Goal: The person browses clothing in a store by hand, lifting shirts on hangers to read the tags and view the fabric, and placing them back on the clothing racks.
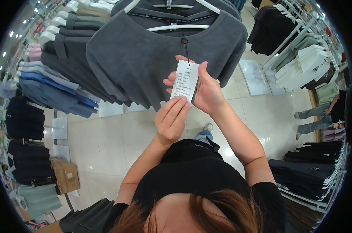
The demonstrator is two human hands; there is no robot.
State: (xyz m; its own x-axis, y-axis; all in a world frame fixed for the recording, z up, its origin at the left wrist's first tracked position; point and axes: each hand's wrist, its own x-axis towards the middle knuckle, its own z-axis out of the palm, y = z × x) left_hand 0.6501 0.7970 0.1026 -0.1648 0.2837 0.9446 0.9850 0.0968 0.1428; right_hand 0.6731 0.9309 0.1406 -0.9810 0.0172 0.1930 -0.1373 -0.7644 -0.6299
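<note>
A dark grey top [145, 50] hangs on a white hanger [178, 27] at the top centre. From its neckline a thin black string runs down to a white paper tag [186, 77] with several lines of small print. My right hand [209, 87] is behind and beside the tag, its thumb at the tag's upper right edge and its fingers showing past the left edge. With fingers pressed together, my left hand [172, 120] pinches the tag's bottom end.
Shirts on white hangers [48, 37] line the left rack. A cardboard box [64, 174] stands on the floor at the lower left. Racks of dark clothes [304, 167] and white clothes [296, 66] are on the right. Another person's legs [313, 118] show at the far right.
</note>
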